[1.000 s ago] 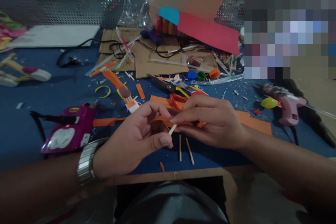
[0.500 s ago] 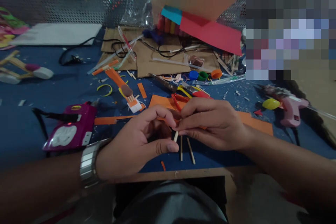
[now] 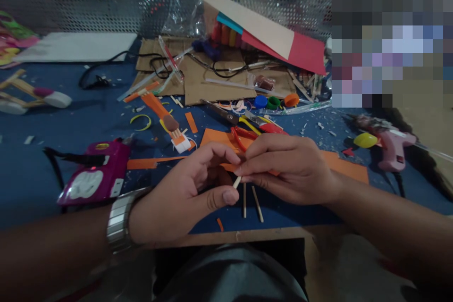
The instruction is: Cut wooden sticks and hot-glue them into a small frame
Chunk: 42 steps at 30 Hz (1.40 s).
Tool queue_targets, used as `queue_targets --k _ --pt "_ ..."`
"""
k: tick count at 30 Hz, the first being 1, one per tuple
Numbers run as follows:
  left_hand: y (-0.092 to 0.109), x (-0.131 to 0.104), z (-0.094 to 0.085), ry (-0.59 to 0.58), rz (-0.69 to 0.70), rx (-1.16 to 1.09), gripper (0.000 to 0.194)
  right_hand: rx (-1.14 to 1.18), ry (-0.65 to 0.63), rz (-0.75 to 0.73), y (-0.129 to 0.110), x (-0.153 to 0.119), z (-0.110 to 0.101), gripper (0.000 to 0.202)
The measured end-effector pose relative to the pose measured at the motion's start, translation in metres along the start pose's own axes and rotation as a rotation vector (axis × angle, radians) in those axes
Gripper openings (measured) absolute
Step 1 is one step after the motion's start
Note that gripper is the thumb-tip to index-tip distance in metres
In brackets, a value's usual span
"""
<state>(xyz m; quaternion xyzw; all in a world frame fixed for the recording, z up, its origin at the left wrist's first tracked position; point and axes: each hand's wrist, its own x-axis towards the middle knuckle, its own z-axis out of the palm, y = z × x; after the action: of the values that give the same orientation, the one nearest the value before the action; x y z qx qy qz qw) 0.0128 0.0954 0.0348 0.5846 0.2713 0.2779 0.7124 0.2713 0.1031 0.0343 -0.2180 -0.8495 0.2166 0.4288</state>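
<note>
A short pale wooden stick (image 3: 237, 181) slants between my two hands, its upper part hidden by fingers. My right hand (image 3: 288, 167) pinches it between thumb and fingertips. Curled around its other side is my left hand (image 3: 198, 184), with the thumb at the stick's lower end and the index fingertip close to the right fingers. Two more thin sticks, a left one (image 3: 244, 202) and a right one (image 3: 258, 205), lie on the blue tabletop just below. Behind my hands are an orange sheet (image 3: 215, 137) and red-handled scissors (image 3: 239, 139).
A purple device (image 3: 94, 172) with a cable stands left, a pink glue gun (image 3: 393, 151) right. Farther back lie yellow-handled scissors (image 3: 230, 115), bottle caps (image 3: 273, 102), cardboard (image 3: 215, 82) and coloured sheets (image 3: 307, 52). An orange figure (image 3: 157, 108) with several sticks lies left of centre.
The stick has tilted slightly more to the side between my fingers, and my left thumb has shifted a little left. At the back, the large sheet's raised edge has dropped down over the red sheet.
</note>
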Motion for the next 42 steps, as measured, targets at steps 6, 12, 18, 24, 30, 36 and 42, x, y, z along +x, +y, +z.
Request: queue_targets --k 6,12,18,24,30,36,42 --pt "0.0011 0.0 0.0 -0.019 0.002 -0.015 0.033 0.06 -0.007 -0.003 -0.0011 -0.0007 0.0011 0.01" --pt "-0.001 -0.0011 0.0026 0.011 0.0 -0.027 0.035 0.118 -0.034 0.036 -0.0011 0.0 0.0 0.009" --pt "-0.0023 -0.0017 0.0026 0.027 -0.016 -0.005 0.035 0.135 -0.044 0.062 -0.0006 0.0011 0.0011 0.009" --pt "-0.0018 0.0003 0.0015 0.06 -0.005 0.024 0.034 0.166 -0.036 0.085 -0.0024 0.004 0.0019 0.011" --pt "-0.0029 0.0012 -0.0008 0.151 0.033 0.072 0.037 0.177 -0.052 0.082 -0.0043 0.0054 -0.0001 0.007" --pt "-0.0055 0.0001 -0.0026 0.189 0.069 0.116 0.039 0.228 -0.095 0.084 -0.0056 0.0058 -0.0033 0.005" --pt "-0.0049 0.0038 -0.0044 0.219 0.098 0.121 0.036 0.277 -0.111 0.136 -0.0084 0.003 -0.0037 0.008"
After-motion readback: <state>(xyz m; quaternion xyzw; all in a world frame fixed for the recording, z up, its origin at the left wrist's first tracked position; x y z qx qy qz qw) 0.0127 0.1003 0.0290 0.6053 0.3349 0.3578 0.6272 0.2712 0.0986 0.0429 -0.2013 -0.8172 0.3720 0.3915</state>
